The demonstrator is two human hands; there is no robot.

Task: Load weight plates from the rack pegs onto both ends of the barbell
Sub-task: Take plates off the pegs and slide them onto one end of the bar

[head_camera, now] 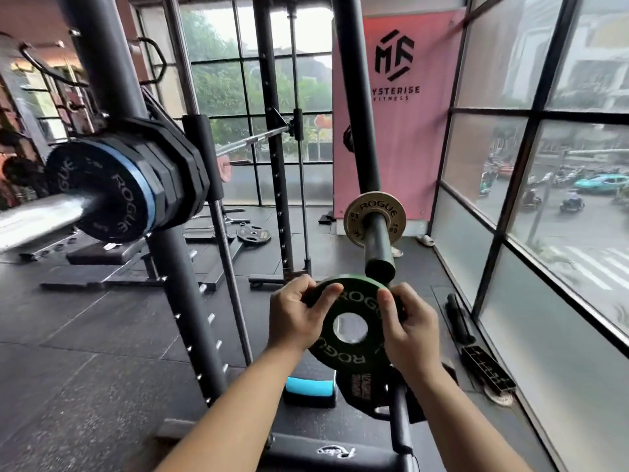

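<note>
1. Two hands on one small green plate: left hand clasped on its left rim, right hand clasped on its right rim, thumbs over the face, fingers behind. Held at opposite edges, likely to keep the bore level and free.
2. Green plate: carried in the air just below and in front of the tip of the rack peg, clear of it, centre hole unobstructed. Judged fresh off the peg and bound for the barbell.
3. Rack peg: dark, angled toward the camera, bearing one small gold plate seated far back near the upright. Stock still available for the other end.
4. Barbell sleeve: bright steel, at left edge of view, resting in the rack. Already loaded with a black plate with blue rim outermost and several dark plates behind it, pressed together toward the collar.
5. Bare sleeve outboard of the blue-rimmed plate: room for the green plate.
6. Lower peg near the floor: another dark plate, partly hidden behind the forearms.
</note>
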